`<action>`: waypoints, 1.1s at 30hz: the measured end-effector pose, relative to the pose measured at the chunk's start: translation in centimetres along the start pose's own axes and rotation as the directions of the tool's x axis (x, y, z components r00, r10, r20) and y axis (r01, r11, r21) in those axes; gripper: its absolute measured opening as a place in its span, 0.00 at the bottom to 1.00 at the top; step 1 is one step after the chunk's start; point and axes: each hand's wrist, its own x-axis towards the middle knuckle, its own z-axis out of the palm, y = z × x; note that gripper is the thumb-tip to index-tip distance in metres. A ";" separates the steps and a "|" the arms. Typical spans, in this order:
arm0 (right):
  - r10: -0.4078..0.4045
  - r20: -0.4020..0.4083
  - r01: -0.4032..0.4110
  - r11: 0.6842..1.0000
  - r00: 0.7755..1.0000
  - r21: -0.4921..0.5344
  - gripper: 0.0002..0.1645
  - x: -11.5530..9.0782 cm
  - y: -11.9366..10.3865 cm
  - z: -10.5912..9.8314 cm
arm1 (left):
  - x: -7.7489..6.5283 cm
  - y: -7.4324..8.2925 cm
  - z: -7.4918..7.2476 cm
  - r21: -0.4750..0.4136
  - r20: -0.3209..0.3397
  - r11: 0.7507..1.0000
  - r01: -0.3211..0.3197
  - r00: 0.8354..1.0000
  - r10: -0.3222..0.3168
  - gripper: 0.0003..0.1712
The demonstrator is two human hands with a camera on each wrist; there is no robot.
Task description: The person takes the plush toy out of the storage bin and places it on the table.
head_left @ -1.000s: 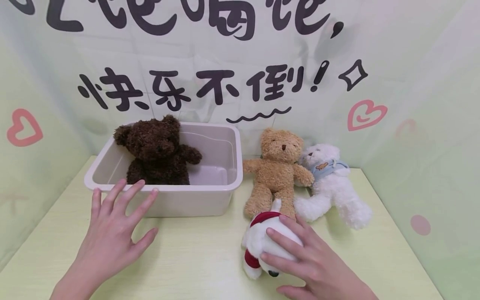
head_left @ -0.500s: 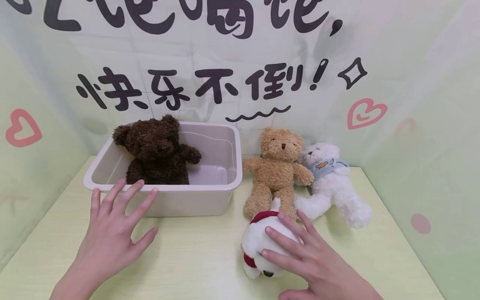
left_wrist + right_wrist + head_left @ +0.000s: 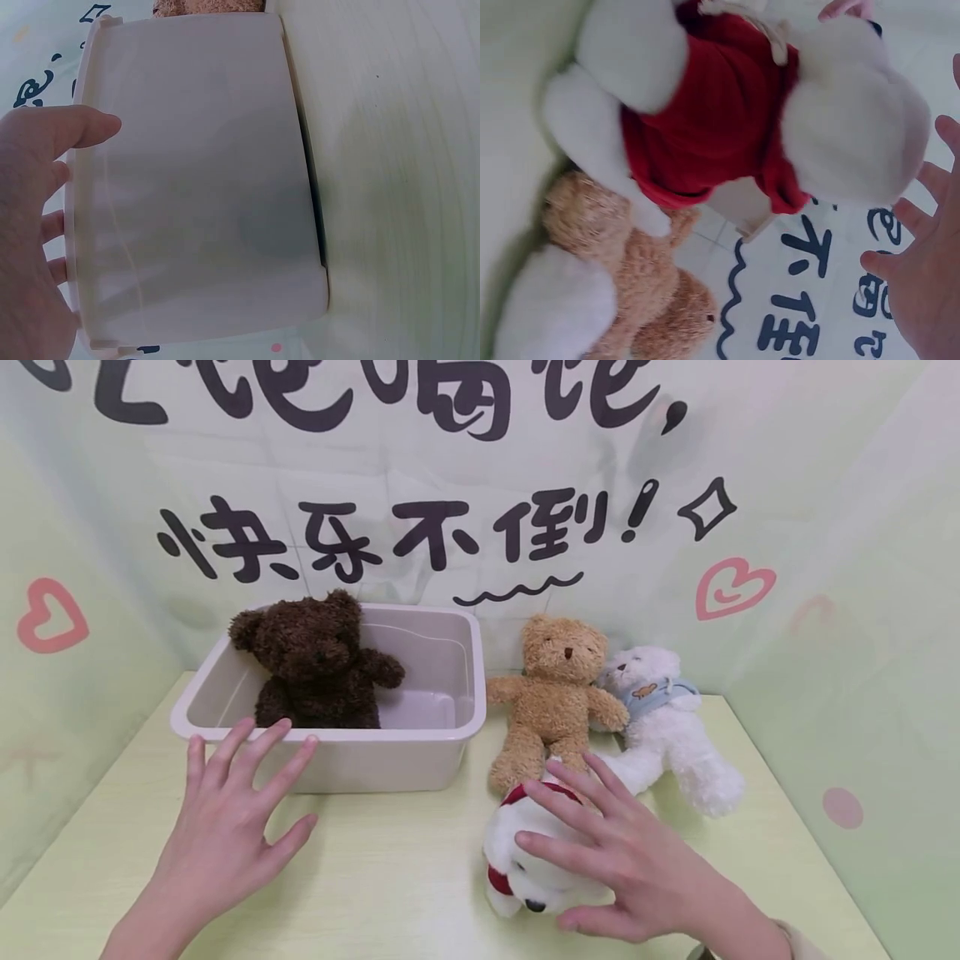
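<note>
My left hand (image 3: 232, 814) is at the front of a pale plastic bin (image 3: 382, 764), its spread fingertips at the rim. In the left wrist view the thumb (image 3: 94, 127) lies over the bin's outer wall (image 3: 195, 180). A dark brown teddy bear (image 3: 307, 656) sits inside the bin's left part. My right hand (image 3: 630, 852) is spread over a white plush toy (image 3: 506, 839) with a black nose and a red top (image 3: 712, 112). From the right wrist, the fingers are beside its round head (image 3: 855, 120); whether they touch cannot be told.
A tan teddy bear (image 3: 551, 710) lies right of the bin, just behind the white plush toy. Beside it leans a white teddy bear (image 3: 675, 743) with a blue scarf. A printed cloth backdrop (image 3: 420, 468) closes off the table's (image 3: 375, 868) back and sides.
My right hand has lifted a little and shifted away from me, its fingers spread wider and thumb more visible. The white plush toy's nose has turned slightly left. The left hand stays put.
</note>
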 end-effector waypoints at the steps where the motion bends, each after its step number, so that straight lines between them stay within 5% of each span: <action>1: 0.003 0.013 -0.004 1.000 1.000 0.003 0.36 0.4 0.2 -0.2 | 0.0 0.0 0.0 0.000 0.001 1.000 0.000 1.000 0.000 0.44; 12: 0.023 0.218 -0.020 1.000 0.976 -0.014 0.40 5.6 2.3 -1.6 | 0.0 0.0 -0.1 -0.001 0.012 1.000 0.000 1.000 0.000 0.43; 22: 0.053 0.328 -0.052 0.999 0.943 -0.012 0.45 9.5 8.5 0.4 | 0.1 -0.1 -0.1 0.003 0.010 1.000 0.004 1.000 -0.004 0.43; 33: 0.185 0.471 -0.160 0.983 0.862 -0.094 0.45 13.3 13.4 3.6 | -0.1 0.0 -0.2 0.001 0.020 1.000 0.009 1.000 -0.009 0.43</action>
